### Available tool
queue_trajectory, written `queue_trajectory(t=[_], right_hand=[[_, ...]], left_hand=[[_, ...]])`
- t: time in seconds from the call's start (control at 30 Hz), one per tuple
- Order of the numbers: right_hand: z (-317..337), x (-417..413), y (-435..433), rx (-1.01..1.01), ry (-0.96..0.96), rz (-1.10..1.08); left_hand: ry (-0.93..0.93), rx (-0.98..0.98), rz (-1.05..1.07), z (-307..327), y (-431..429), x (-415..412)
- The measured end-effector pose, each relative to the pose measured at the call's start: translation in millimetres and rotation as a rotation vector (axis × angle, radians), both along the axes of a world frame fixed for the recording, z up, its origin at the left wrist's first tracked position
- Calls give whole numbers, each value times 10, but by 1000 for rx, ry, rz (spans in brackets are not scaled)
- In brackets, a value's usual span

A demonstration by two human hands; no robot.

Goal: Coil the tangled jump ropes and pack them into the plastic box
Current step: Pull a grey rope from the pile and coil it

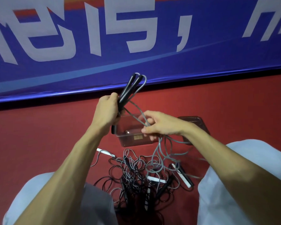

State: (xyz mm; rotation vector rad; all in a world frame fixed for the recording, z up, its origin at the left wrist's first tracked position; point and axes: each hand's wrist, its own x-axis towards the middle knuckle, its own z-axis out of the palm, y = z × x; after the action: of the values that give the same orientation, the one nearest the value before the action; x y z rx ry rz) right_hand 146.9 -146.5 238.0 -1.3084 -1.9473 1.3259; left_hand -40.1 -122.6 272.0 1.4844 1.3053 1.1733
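A person's left grip clasps the paired black handles of a grey jump rope. The right grip pinches its loops over the clear plastic box, seemingly empty. A tangled rope pile lies between the knees; the blue banner hems the far side.

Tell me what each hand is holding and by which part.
The left hand grips two black jump-rope handles together, by their lower ends. The right hand pinches the grey cord running from those handles, partway along its length.
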Motion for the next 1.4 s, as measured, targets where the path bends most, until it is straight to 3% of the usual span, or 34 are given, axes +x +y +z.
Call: queue_trajectory(t=[0.13, 0.23, 0.4, 0.67, 0.8, 0.97, 1.2, 1.4], right_hand=[[23, 57, -35, -46, -140, 157], [67, 84, -36, -13, -186, 159], [177, 119, -66, 127, -311, 123], [293, 175, -109, 473, -317, -50], [262, 255, -22, 599, -292, -260], [189, 318, 60, 633, -283, -432], [185, 358, 81, 630, -226, -448], [212, 429, 77, 563, -164, -321]], left_hand=[[41, -8, 102, 5, 84, -76], [75, 18, 171, 17, 120, -136], [482, 154, 268, -46, 141, -216], [909, 145, 110, -210, 146, -133], [935, 217, -27, -215, 72, -87], [978, 308, -354, -170, -84, 7], [935, 292, -498, -97, -223, 105], [633, 233, -514, -55, -178, -18]])
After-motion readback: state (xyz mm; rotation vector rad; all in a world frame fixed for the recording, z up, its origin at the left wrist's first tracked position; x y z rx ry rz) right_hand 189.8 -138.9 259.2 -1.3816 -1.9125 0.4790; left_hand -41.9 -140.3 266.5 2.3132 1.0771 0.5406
